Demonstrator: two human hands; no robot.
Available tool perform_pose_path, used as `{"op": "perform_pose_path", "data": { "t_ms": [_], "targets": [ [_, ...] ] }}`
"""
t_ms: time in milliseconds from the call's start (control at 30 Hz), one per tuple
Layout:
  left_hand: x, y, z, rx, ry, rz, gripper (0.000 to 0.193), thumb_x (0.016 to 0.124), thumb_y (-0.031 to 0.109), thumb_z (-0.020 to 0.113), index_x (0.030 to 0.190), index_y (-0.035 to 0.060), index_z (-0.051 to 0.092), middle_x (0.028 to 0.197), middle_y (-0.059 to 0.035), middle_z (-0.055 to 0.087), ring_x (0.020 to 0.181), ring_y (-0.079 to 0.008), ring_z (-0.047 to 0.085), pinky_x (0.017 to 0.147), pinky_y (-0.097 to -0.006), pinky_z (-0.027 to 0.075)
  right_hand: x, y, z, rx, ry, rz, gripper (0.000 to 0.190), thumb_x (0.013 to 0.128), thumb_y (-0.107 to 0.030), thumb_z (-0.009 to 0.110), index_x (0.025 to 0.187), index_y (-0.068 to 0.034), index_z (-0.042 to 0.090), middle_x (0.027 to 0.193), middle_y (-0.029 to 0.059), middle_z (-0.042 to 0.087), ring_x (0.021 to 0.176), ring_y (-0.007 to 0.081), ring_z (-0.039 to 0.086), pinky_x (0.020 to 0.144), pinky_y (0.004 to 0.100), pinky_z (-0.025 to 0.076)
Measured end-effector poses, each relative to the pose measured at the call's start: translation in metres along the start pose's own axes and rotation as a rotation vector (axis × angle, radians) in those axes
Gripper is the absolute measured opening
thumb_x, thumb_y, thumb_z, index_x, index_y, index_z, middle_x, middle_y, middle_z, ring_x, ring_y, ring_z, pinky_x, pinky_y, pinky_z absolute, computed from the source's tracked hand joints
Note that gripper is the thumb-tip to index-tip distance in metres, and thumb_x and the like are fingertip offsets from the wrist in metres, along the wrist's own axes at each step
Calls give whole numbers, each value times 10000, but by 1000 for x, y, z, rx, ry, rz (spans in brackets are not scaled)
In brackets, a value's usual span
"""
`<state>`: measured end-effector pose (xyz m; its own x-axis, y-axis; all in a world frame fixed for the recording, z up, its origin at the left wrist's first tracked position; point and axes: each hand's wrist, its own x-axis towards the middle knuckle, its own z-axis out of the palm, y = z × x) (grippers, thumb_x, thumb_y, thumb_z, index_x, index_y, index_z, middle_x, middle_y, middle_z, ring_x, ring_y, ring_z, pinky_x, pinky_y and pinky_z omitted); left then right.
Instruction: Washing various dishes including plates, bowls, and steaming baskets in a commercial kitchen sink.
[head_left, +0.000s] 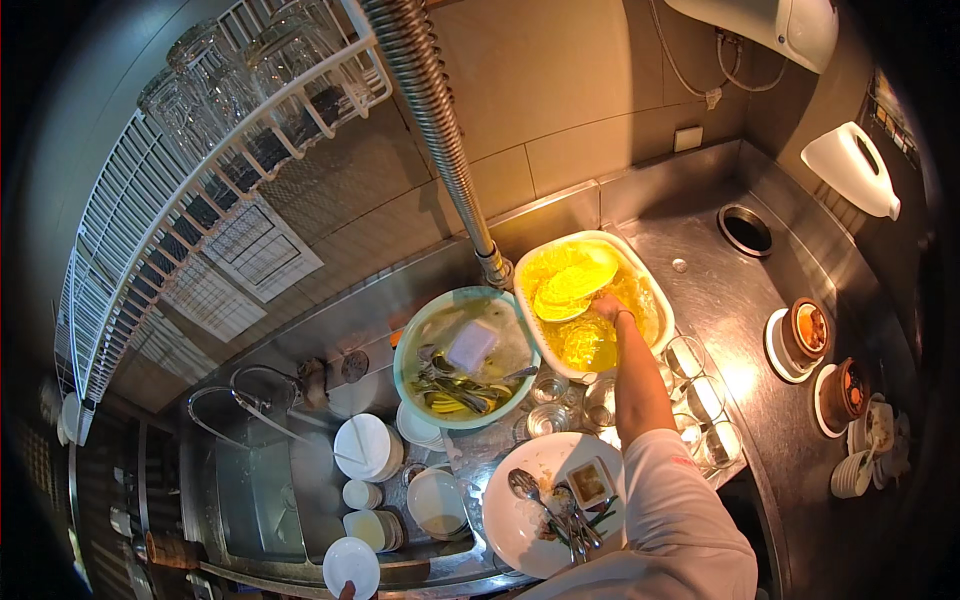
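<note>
At the bottom edge, my left hand (348, 590) grips a small round white plate (352, 564); only fingertips show. My right hand (609, 307) reaches into a white rectangular basin (654, 294) of water that glows yellow under the light. It is at the edge of pale dishes (574, 283), and its fingers are partly hidden. Left of it stands a pale green round basin (403, 352) of cloudy water with a light purple sponge (472, 346) and several spoons and forks (457, 386). A large white plate (510, 536) below holds food scraps, spoons and a small square dish (590, 484).
Glass cups (547, 418) crowd around the basins. White plates (367, 448) are stacked beside a sink (262, 495). Brown pots (808, 330) stand on the right counter (701, 300). A flexible metal hose (442, 112) hangs ahead, beside a wire rack (217, 176) of glasses.
</note>
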<state>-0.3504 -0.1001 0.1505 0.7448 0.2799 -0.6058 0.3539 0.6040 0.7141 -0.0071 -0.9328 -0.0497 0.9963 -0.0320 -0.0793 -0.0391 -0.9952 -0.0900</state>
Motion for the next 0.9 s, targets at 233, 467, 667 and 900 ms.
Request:
{"op": "perform_pose_path", "data": {
  "t_ms": [233, 467, 667, 900],
  "targets": [
    [-27, 6, -1, -11, 19, 73, 496, 809, 11, 609, 1277, 30, 448, 1141, -167, 593, 1012, -305, 591, 844, -387, 525, 16, -82, -32, 52, -91, 42, 276, 721, -183, 577, 956, -71, 667, 917, 175, 672, 776, 322, 644, 667, 383, 515],
    [-13, -4, 4, 19, -2, 22, 506, 804, 18, 617, 1280, 39, 448, 1150, -160, 590, 1010, -302, 598, 842, -386, 526, 2, -100, -39, 988, 141, 492, 281, 767, -222, 536, 920, -30, 673, 834, 193, 657, 775, 285, 644, 666, 371, 515],
    [-17, -3, 8, -19, -39, -15, 513, 806, 21, 614, 1288, 44, 441, 1157, -172, 586, 1021, -304, 596, 849, -385, 528, -13, -85, -87, 884, 116, 596, 189, 735, -176, 561, 743, 2, 623, 624, 175, 589, 477, 237, 583, 419, 384, 472],
    [-8, -1, -25, -41, -46, -4, 522, 822, 12, 581, 1312, 24, 404, 1180, -185, 569, 1061, -332, 574, 892, -404, 514, -72, -66, -212, 1107, 12, 668, 130, 716, -112, 498, 620, -31, 531, 530, 127, 512, 418, 218, 504, 389, 387, 438]
  ]
}}
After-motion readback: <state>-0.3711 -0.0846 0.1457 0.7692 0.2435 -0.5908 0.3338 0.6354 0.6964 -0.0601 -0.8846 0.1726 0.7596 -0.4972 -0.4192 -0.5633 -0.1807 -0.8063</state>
